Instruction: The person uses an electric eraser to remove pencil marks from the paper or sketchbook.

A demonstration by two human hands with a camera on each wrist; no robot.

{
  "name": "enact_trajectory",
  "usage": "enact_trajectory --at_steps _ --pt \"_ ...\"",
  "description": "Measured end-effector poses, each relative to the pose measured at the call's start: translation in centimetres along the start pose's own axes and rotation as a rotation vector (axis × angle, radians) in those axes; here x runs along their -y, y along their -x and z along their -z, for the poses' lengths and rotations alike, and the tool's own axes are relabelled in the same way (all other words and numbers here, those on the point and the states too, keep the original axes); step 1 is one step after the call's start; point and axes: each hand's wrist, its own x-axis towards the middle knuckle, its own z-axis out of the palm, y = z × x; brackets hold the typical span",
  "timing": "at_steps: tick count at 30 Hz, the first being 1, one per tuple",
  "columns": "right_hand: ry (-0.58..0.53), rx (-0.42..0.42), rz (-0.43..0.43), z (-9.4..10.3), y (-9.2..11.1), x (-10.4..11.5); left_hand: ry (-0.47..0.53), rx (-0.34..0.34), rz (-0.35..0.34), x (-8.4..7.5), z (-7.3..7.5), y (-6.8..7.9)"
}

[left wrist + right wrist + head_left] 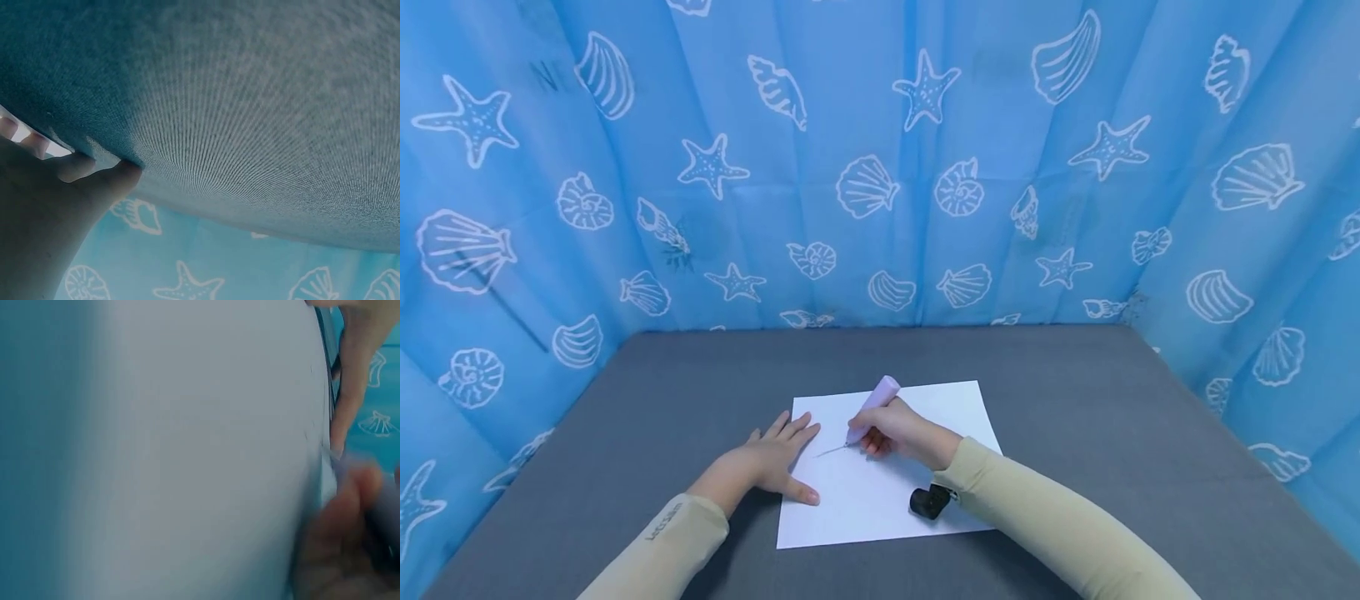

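Note:
A white sheet of paper (857,517) lies on the grey cloth of the table. My right hand (898,432) grips a thick lilac pen (880,396) over the middle of the sheet, its thin tip pointing down and to the left. From the tip a short dark line (829,452) runs leftward on the paper. In the right wrist view the pen (387,500) and fingers are blurred. My left hand (771,462) rests with spread fingers across the sheet's left edge, the thumb lower down on the paper. The left wrist view shows this hand (44,200) from the side.
A small black device (929,502) sits at my right wrist, above the paper's lower right part. Grey cloth (700,375) covers the table. Blue curtains (880,242) with white shells and starfish hang behind it and along both sides.

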Motion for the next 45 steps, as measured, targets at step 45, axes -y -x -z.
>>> enact_trajectory --at_steps 45 --pt "0.013 -0.053 0.003 0.37 0.67 -0.02 0.013 -0.001 -0.011 -0.17 0.27 0.36"
